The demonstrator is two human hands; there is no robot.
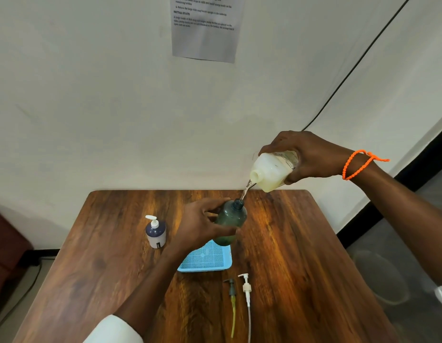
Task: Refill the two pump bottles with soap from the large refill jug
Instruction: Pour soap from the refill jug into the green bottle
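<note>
A person's right hand [311, 157] grips a tipped translucent white plastic refill jug [272, 172], pouring a thin soap stream [246, 191] into a dark green plastic bottle [231, 220]; the left hand [202, 224] wraps that bottle, holding it raised above the blue mesh tray [206, 258] to meet the spout, with two removed pumps [239, 293] lying on the wooden bench [301, 256] just nearer than the tray

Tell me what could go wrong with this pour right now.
1. The green bottle has a narrow neck and the stream is thin; a slight drift of the refill jug in the right hand could spill soap on the table.
2. The left hand holds the bottle tilted above the blue tray, so overfilling might run over its fingers.
</note>
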